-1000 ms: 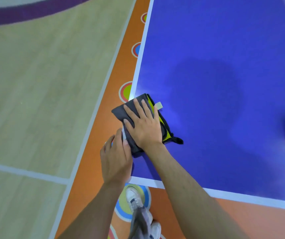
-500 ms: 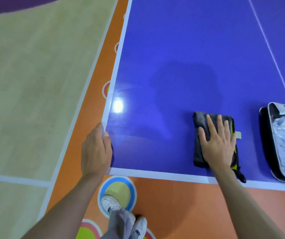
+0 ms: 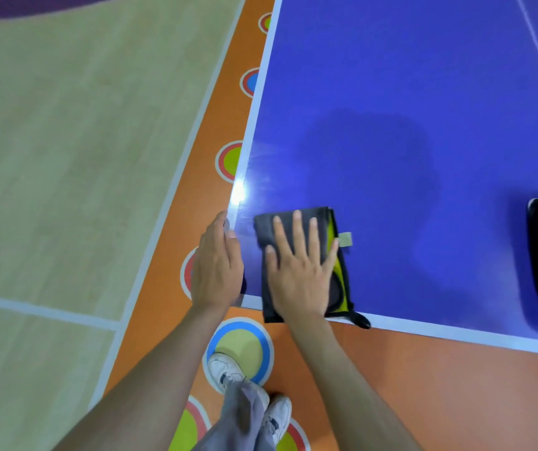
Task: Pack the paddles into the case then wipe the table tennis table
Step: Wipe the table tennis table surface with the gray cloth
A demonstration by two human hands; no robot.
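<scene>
While the right hand [image 3: 300, 275] presses flat, fingers spread, on a folded dark grey cloth [image 3: 306, 265] with yellow lining at the blue table's [image 3: 391, 92] near left corner, the left hand [image 3: 217, 268], fingers together, rests on the table edge.

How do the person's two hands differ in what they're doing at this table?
The right hand lies flat with fingers spread on the dark cloth; the left hand touches no cloth and rests at the corner of the table. The right is wholly over the tabletop; the left hangs over its edge. Both show straight fingers.
</scene>
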